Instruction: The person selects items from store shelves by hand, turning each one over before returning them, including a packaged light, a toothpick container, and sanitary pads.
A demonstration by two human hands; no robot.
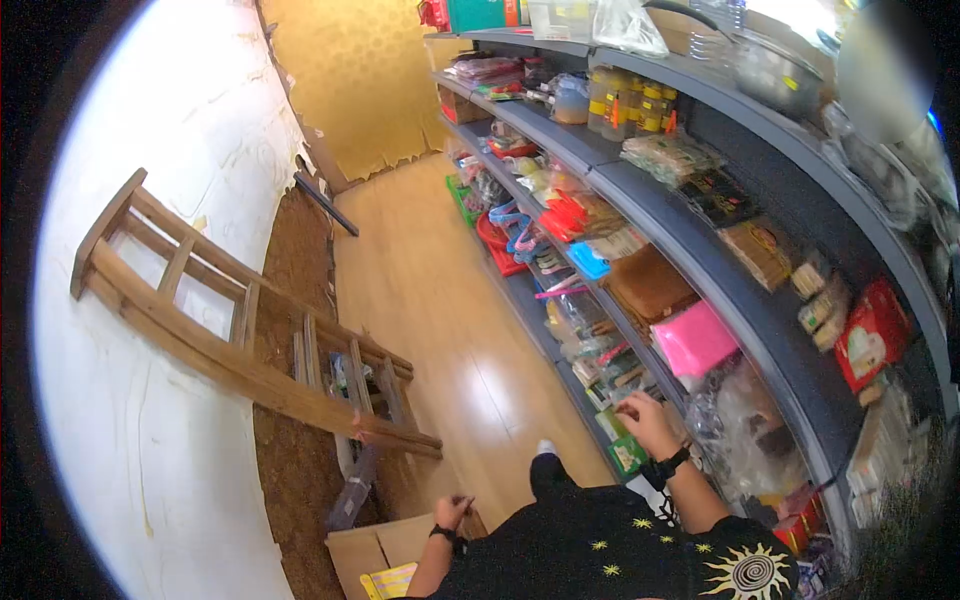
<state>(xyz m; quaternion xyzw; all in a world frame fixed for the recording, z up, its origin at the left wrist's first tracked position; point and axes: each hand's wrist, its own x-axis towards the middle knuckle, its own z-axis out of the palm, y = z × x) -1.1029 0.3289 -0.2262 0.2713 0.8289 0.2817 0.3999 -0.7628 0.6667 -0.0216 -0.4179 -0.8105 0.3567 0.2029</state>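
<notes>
My left hand [453, 512], loosely bent and holding nothing I can see, hangs above an opened cardboard box [350, 568]. A yellow striped item [389, 580] lies at the box. My right hand [648, 420] is held in front of the lower shelves, its fingers bent and slightly apart, with nothing visible in them. Just below it in view is a green package [627, 454]. A pink package [695, 338] lies on the shelf above and to the right. Both wrists wear dark bands.
Grey shelving [560, 150] packed with goods curves along the right. A wooden ladder [250, 370] leans at the left by the white wall [130, 400]. Between them runs a wooden floor [420, 260] to a yellowish panel [350, 80]. A dark bar [327, 203] juts out near the wall.
</notes>
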